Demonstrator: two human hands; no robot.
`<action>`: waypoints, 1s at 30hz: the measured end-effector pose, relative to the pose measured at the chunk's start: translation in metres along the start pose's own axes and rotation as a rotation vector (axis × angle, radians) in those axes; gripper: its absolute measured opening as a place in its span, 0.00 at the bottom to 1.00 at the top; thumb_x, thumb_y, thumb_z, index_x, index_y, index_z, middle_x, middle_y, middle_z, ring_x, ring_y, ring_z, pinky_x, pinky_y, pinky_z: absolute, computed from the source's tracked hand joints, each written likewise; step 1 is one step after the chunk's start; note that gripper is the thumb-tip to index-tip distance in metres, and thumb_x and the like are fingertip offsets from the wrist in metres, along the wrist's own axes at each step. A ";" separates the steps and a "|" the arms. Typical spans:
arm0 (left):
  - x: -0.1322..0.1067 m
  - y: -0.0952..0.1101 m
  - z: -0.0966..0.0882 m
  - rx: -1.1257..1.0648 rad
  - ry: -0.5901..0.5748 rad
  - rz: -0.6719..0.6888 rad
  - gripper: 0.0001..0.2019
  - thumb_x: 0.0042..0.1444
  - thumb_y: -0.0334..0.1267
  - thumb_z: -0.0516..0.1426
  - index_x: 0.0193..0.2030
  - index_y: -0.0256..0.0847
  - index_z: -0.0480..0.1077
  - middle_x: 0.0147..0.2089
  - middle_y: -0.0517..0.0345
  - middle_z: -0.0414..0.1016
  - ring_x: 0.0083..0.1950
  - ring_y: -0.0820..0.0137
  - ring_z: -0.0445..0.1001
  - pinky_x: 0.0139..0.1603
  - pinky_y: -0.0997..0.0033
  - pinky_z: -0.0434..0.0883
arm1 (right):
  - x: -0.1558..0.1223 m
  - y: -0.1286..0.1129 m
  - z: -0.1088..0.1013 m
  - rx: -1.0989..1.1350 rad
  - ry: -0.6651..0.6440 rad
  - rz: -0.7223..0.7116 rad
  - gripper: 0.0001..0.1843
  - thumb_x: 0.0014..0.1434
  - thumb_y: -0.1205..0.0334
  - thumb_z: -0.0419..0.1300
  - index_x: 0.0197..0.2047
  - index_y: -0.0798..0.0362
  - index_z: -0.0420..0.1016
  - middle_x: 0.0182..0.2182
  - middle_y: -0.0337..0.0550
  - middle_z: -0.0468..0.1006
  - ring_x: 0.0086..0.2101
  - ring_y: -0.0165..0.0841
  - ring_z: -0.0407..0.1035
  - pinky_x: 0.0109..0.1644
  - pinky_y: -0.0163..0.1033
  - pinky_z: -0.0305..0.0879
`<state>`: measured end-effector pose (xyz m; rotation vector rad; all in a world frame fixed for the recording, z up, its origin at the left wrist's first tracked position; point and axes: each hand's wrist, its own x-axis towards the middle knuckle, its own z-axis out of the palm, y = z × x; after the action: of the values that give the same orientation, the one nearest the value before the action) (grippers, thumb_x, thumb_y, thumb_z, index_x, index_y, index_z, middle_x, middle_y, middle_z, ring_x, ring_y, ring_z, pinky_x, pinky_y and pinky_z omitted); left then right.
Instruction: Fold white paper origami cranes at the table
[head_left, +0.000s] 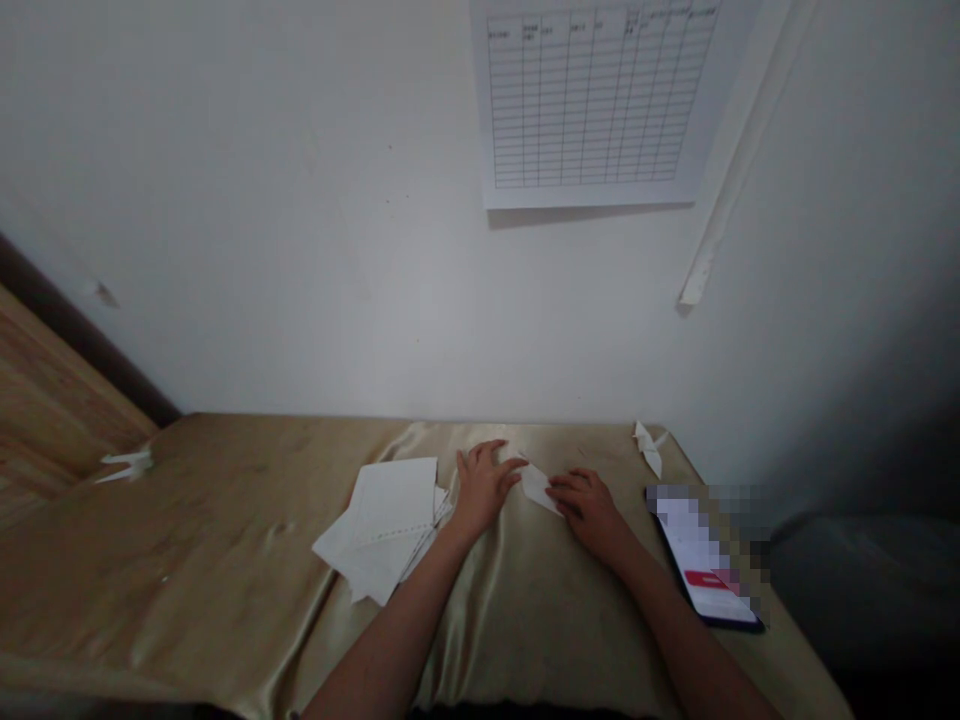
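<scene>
The left hand (484, 487) touches the small white paper (536, 485) at eleven o'clock, the right hand (592, 510) at three; whether either's fingers grasp it, I cannot tell.

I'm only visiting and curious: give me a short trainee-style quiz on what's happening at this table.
1. Which is nearer the paper pile: the left hand or the right hand?
2. True or false: the phone lies to the right of both hands.
3. What is at the right hand's fingertips? A) the phone; B) a small piece of paper; C) the paper pile.

Key: 1. The left hand. 2. True. 3. B.
</scene>
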<state>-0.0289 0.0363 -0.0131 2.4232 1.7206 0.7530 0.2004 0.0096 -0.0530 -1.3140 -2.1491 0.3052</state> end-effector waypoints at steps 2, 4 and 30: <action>0.000 -0.001 -0.003 0.023 0.004 -0.007 0.10 0.61 0.39 0.59 0.47 0.58 0.76 0.66 0.59 0.62 0.67 0.55 0.55 0.68 0.33 0.42 | 0.000 -0.001 0.000 0.003 0.001 -0.005 0.19 0.62 0.68 0.55 0.51 0.43 0.79 0.53 0.41 0.77 0.58 0.41 0.59 0.63 0.54 0.57; -0.001 -0.003 -0.005 0.026 0.010 -0.004 0.07 0.60 0.38 0.61 0.43 0.54 0.77 0.66 0.58 0.63 0.67 0.55 0.55 0.68 0.31 0.40 | 0.001 -0.003 -0.002 0.006 0.003 -0.011 0.19 0.61 0.69 0.55 0.50 0.44 0.79 0.53 0.42 0.77 0.58 0.42 0.60 0.62 0.54 0.58; -0.002 0.002 -0.003 -0.137 -0.098 0.110 0.03 0.55 0.39 0.65 0.37 0.52 0.79 0.65 0.64 0.68 0.66 0.59 0.57 0.70 0.40 0.42 | 0.010 0.000 0.002 -0.035 0.058 0.064 0.08 0.62 0.59 0.59 0.39 0.46 0.80 0.43 0.42 0.80 0.47 0.38 0.67 0.55 0.47 0.56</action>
<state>-0.0292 0.0334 -0.0106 2.4331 1.4616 0.7247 0.1958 0.0184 -0.0507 -1.3971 -2.0760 0.2530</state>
